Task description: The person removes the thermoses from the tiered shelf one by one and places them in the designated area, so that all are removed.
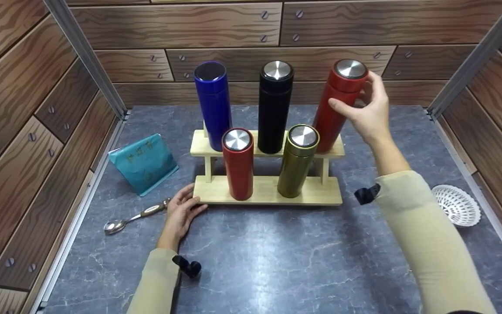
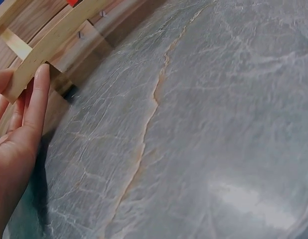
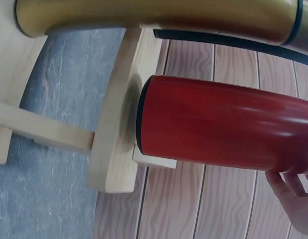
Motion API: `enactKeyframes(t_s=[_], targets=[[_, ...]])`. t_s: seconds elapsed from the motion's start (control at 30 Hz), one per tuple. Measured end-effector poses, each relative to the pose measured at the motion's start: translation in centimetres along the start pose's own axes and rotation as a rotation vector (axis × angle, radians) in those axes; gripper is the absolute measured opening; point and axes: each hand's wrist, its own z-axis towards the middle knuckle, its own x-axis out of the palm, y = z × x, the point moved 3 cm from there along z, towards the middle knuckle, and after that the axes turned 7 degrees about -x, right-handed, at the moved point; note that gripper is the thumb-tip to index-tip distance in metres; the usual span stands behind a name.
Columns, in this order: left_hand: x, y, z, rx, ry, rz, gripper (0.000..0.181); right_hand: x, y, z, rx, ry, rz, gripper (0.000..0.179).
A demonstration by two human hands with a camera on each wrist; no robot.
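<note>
Silver metal spoon with a brown handle (image 1: 148, 211): laid at far left, handle end close by the left hand. Teal flat-sided packet (image 1: 144, 163): stood behind the spoon. Left hand (image 1: 181, 213): the left end of the lower board is pinched between thumb above and fingers beneath. Two-tier stand of pale wood (image 1: 266, 190): placed mid-table on the grey marble-patterned tabletop (image 1: 251, 266). Glossy blue cylindrical flask with a dark cap (image 1: 215, 107): set at the left of the upper board. Shorter red cylindrical flask with a silver-topped cap (image 1: 239, 168): set on the lower board. Matt black cylindrical flask (image 1: 274, 113): set mid-way along the upper board. Gold-green cylindrical flask (image 1: 295, 168): set on the lower board, right of the shorter red one. Tall red cylindrical flask (image 1: 330, 123): located at the right end of the upper board; whether its base is fully seated cannot be told. Right hand (image 1: 372, 111): the upper part of that flask is gripped between thumb and fingers. White perforated oval basket (image 1: 456, 205): kept at far right, partly hidden by the sleeve.

Risks, as judged: the tall red flask could be toppled if released off-balance near the board's end; neighbouring flasks could be rocked should the stand be tugged from the left.
</note>
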Motion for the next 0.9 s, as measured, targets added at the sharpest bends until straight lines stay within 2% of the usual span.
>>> enactKeyframes(t_s=[0.2,0.47,0.63,0.9], targets=[[-0.3,0.6,-0.1,-0.008,0.003,-0.022,0.051,-1.4,-0.3,0.2,0.011,-0.030,-0.002,0.069],[-0.1,0.7,-0.2,0.010,0.040,-0.022,0.055,-4.7,-3.4,1.7,0.024,-0.150,0.020,0.075],[0.1,0.6,0.0,0.011,0.048,-0.022,0.055,-6.3,-3.4,1.8,0.019,-0.210,0.020,0.075],[0.1,0.3,0.3,0.019,0.043,-0.028,0.053,-7.7,-3.4,1.4,0.015,-0.246,-0.011,0.071]])
